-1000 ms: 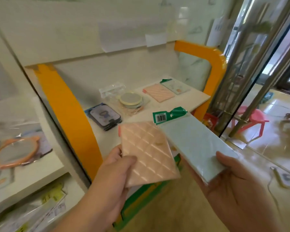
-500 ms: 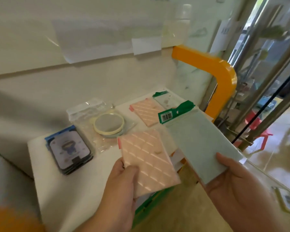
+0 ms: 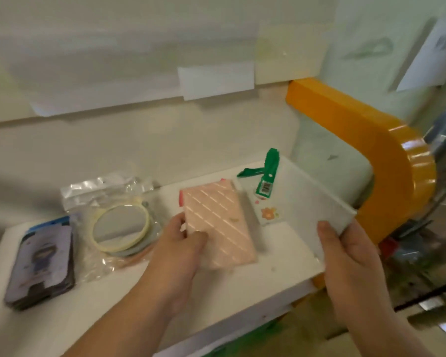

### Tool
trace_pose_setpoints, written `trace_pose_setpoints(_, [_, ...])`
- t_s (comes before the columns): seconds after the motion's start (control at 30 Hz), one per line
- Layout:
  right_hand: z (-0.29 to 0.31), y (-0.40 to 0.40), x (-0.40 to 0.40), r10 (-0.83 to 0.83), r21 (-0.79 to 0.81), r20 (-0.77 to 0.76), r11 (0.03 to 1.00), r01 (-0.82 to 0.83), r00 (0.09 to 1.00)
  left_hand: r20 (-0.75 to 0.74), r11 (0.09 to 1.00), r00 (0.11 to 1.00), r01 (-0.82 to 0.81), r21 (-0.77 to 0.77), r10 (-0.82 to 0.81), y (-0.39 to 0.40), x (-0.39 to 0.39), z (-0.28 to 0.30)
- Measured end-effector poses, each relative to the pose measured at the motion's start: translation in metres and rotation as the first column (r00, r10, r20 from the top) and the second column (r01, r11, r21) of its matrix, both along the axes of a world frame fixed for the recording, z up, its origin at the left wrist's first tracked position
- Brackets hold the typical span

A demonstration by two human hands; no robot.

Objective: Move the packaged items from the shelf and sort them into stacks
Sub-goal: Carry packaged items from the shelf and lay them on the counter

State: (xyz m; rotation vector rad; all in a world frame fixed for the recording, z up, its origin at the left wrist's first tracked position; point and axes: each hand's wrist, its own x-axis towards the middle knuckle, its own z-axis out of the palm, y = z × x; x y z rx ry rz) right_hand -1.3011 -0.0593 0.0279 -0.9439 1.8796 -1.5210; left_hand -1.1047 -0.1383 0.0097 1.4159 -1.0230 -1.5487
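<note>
Nearest the camera, the left hand (image 3: 180, 243) pinches a pink quilted packet (image 3: 216, 222) by its left edge, low over the white shelf (image 3: 216, 300). The right hand (image 3: 345, 256) grips the near corner of a pale green packet (image 3: 304, 202) with a green barcoded header, tilted above the shelf's right end. Each packet seems to hover over a matching one already lying there; a flower-printed packet (image 3: 268, 213) shows under the green one. This looks like the placing step: each packet should next be lowered flat and squared on its like. Further left sit bagged round mirrors (image 3: 120, 226) and a stack of dark blue carded items (image 3: 43, 261). Behind rise the wall and an orange frame (image 3: 386, 150).
</note>
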Motion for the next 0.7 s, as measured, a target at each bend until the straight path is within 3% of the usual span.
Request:
trace_pose_setpoints(0.07, [-0.009, -0.021, -0.024, 0.096, 0.048, -0.255, 0.995, -0.086, 0.962, 0.040, 1.000, 0.999, -0.018, -0.005, 0.018, -0.021, -0.015, -0.001])
trace_pose_setpoints(0.13, [-0.023, -0.043, -0.044, 0.207, 0.071, -0.467, 0.978, -0.197, 0.860, 0.064, 0.998, 0.996, -0.068, -0.003, 0.068, -0.041, -0.027, -0.004])
trace_pose_setpoints(0.27, [-0.059, -0.085, -0.066, 0.375, 0.237, -0.783, 0.918, -0.319, 0.496, 0.101, 0.987, 0.983, -0.158, 0.041, 0.154, -0.069, -0.038, -0.015])
trace_pose_setpoints(0.4, [-0.080, -0.102, -0.071, 0.487, 0.390, -0.841, 0.848, -0.359, 0.237, 0.203, 0.984, 0.966, -0.173, 0.042, 0.161, -0.079, -0.040, -0.023])
trace_pose_setpoints(0.57, [-0.093, -0.106, -0.081, 0.573, 0.457, -0.806, 0.762, -0.459, 0.149, 0.427, 0.987, 0.889, -0.148, -0.070, 0.163, -0.077, -0.042, -0.023])
trace_pose_setpoints(0.7, [-0.090, -0.108, -0.083, 0.575, 0.461, -0.804, 0.764, -0.451, 0.153, 0.591, 0.984, 0.791, -0.082, -0.156, 0.159, -0.071, -0.046, -0.022])
